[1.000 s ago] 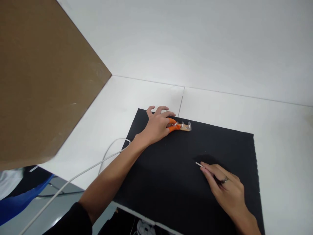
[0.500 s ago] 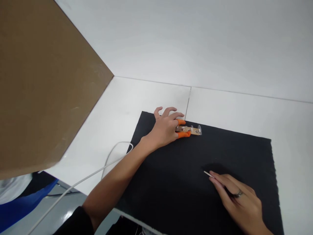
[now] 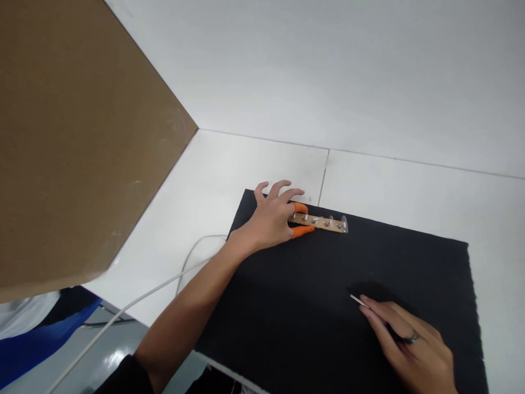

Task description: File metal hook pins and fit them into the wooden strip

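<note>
A light wooden strip [image 3: 321, 222] with metal studs and clear plastic pieces standing up on it lies near the far edge of the black mat [image 3: 328, 273]. My left hand [image 3: 273, 221] is at its left end, which the hand hides. Orange covers sit on the thumb and index finger, one on each long side of the strip; the other fingers are raised and spread. Nearer the front, my right hand [image 3: 414, 342] pinches a thin white stick [image 3: 360, 300] between thumb and fingertips, its free end pointing left over the mat. A ring is on one right finger.
A brown panel [image 3: 82, 142] rises at the left, and a white wall [image 3: 328, 71] stands behind the white table [image 3: 394, 186]. A white cable [image 3: 151, 293] runs past my left forearm and off the table's front edge. Blue material [image 3: 41, 342] hangs at the lower left.
My left hand has slid left along the wooden strip, so more of the strip shows. The right hand still pinches the white stick. The whole view has shifted slightly.
</note>
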A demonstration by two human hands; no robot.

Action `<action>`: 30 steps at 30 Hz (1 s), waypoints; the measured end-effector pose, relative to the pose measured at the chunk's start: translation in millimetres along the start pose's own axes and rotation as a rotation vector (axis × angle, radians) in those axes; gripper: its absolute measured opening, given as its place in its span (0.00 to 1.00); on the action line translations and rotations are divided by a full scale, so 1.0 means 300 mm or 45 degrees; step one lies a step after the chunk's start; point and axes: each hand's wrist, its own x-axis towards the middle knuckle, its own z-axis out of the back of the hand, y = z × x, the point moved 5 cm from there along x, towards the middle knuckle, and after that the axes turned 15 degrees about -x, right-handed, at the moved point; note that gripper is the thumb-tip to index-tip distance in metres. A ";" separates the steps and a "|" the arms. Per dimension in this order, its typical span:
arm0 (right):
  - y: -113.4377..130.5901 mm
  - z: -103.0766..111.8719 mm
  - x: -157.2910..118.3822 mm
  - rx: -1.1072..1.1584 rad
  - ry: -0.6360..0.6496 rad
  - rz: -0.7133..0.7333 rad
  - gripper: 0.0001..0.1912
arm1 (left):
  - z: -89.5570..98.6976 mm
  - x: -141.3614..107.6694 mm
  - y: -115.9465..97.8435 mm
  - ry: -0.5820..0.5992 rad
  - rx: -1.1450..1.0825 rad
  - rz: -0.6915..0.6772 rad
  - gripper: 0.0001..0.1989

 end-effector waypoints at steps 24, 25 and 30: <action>0.012 0.001 0.008 0.046 0.004 0.010 0.06 | -0.015 -0.001 -0.009 -0.101 -0.025 0.004 0.07; 0.013 0.002 0.008 0.053 0.008 0.012 0.07 | -0.016 -0.003 -0.013 -0.107 -0.015 0.003 0.06; 0.016 -0.003 0.016 0.077 0.017 0.001 0.07 | -0.023 -0.011 -0.027 -0.153 0.049 0.007 0.02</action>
